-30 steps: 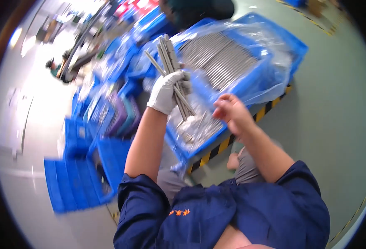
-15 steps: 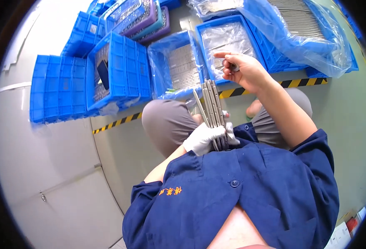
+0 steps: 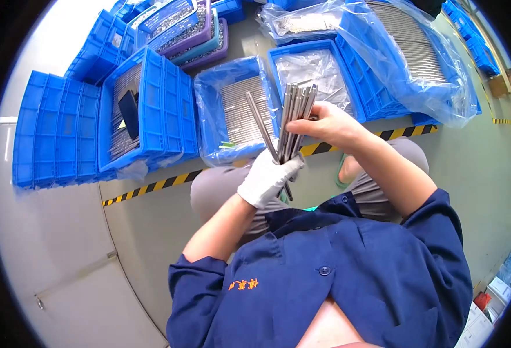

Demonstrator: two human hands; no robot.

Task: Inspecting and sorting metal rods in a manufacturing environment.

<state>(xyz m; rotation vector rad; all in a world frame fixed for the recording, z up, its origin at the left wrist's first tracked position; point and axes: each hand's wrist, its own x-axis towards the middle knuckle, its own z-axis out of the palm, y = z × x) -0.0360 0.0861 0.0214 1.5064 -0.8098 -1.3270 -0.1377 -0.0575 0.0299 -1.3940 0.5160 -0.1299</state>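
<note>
A bundle of several slim metal rods (image 3: 294, 110) stands nearly upright in front of my lap. My left hand (image 3: 265, 178), in a white glove, is closed around its lower part. One rod (image 3: 259, 122) leans out to the left, apart from the others at its top. My bare right hand (image 3: 328, 124) grips the bundle's upper right side, with the thumb across the front; its other fingers are mostly hidden behind the rods. Beyond the bundle, a blue crate (image 3: 207, 113) lined with clear plastic holds rows of similar rods.
Another blue crate (image 3: 357, 95) holds clear plastic film. At the right, a plastic-draped crate (image 3: 450, 95) is full of long rods. Stacked blue crates (image 3: 168, 116) stand left, a dark flat object (image 3: 129, 114) in one. Black-and-yellow tape (image 3: 171, 181) runs along the floor.
My right hand has come down and left from beside the bundle, where it pinched a small round piece, onto the rods. My left hand has raised the bundle forward, away from my body.
</note>
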